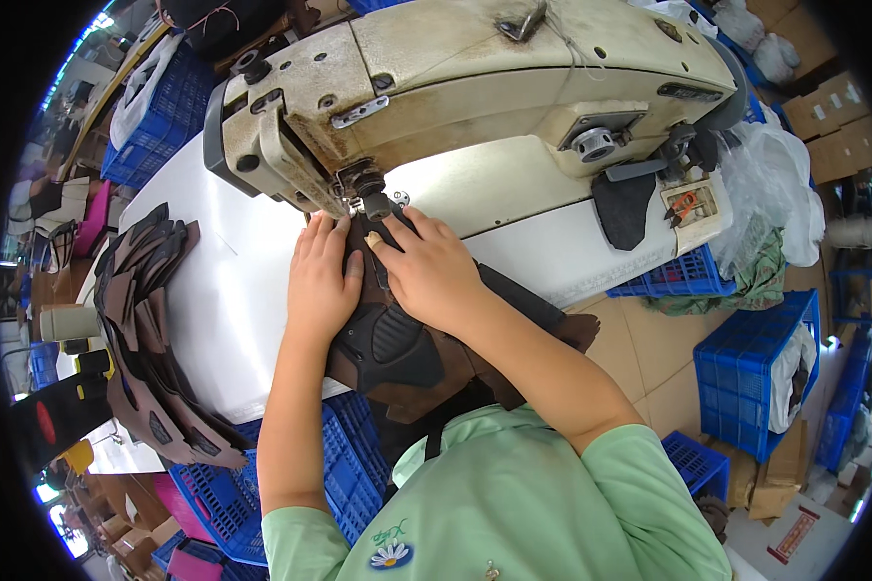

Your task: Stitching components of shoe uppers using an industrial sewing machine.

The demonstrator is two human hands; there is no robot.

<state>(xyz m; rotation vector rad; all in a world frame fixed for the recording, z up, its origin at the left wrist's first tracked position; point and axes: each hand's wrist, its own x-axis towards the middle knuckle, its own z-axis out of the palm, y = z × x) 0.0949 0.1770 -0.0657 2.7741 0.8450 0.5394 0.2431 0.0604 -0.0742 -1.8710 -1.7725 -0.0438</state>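
Observation:
A brown-and-black workpiece [388,349], which looks like a shoe upper, lies under the head of a cream sewing machine [436,97] and hangs over the table's near edge. My left hand [322,276] rests flat at its left side, fingers stretched toward the presser foot [358,205]. On the other side my right hand [431,271] presses on the piece with fingers extended and apart. A tan cover wraps one of its digits. Both hands are open and close to the needle area, and the needle tip is hard to make out.
Similar brown pieces [150,329] are stacked along the white table's [223,290] left edge. To the right lie a black piece [620,208] and orange-handled snips [683,205] in a tray. Blue crates [746,378] stand at the right, with more below the table.

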